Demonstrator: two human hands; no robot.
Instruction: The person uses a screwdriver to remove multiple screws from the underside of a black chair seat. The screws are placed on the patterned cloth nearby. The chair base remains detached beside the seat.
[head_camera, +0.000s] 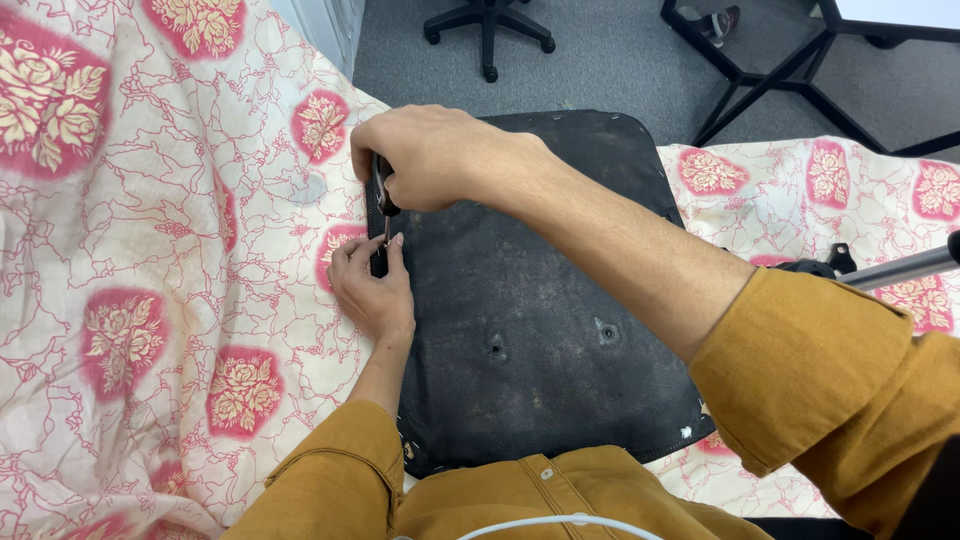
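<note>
- A cream fabric (150, 250) printed with pink rose patches and thin red line work lies spread over the surface, filling the left side and showing again at the right beyond the board.
- The left hand (372, 290) rests at the board's left edge, where fabric and board meet; its fingers are curled down and pressed together, pinching the edge just below the tool tip.
- A small dark-handled tool (383, 195) stands nearly upright directly above the left fingertips, its thin metal tip pointing down at the board's edge; its exact kind cannot be told.
- The right hand (425, 155) is clenched in a fist around the tool's handle, the arm reaching across the board from the right.
- The black seat board (540, 330) lies flat between the two forearms, worn and dusty, with two small holes near its middle.
- A grey metal rod (900, 268) pokes in at the right edge.
- An office chair base (488, 30) stands on grey carpet beyond.
</note>
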